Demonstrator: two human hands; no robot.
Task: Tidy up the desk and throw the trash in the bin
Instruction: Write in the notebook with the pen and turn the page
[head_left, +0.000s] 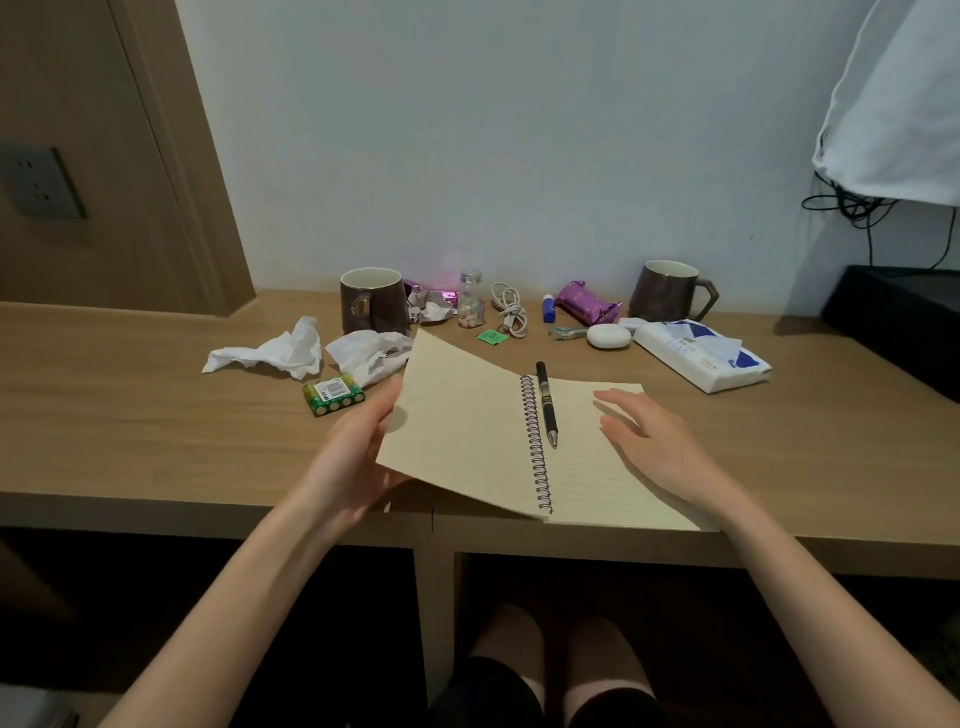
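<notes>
Notebook (524, 441) is light and bendy; left hand (358, 457) grips its lifted cover edge, right hand (649, 441) rests open, flat on the page.

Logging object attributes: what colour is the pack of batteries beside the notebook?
Green with yellow, white label on top: the pack of batteries, clearest in the head view.

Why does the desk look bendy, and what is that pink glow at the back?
Head view: the wide-angle lens bows the desk edge and tilts the wall panel. The pink glow is glare off the shiny wrapper beside the left mug. The room light is dim and soft; the right hand casts a faint shadow on the notebook, and small things at the back look slightly blurred.
</notes>
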